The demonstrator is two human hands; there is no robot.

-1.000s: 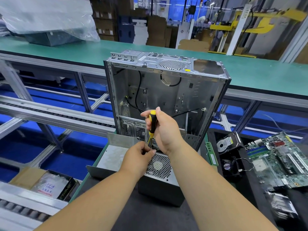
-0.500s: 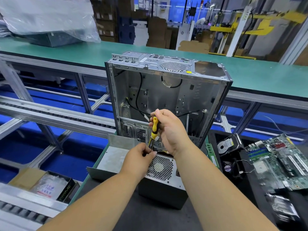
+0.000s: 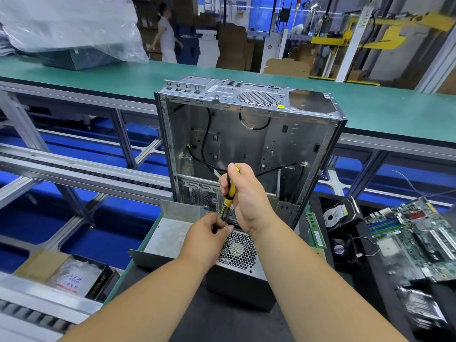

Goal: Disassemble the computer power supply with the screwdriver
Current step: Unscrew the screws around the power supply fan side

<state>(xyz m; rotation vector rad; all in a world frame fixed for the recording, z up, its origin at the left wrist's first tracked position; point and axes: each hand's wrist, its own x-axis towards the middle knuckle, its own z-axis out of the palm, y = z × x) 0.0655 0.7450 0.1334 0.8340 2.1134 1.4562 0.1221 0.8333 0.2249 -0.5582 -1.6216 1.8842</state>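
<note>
Little moved; right hand (image 3: 246,196) grips screwdriver (image 3: 230,191) upright, tip down; left hand (image 3: 209,233) pinches shaft.

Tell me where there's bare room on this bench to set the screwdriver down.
Free: the dark mat in front of the power supply, between the forearms, and the flat metal cover to its left. Crowded: the right side, with the hard drive, fan and motherboard.
</note>
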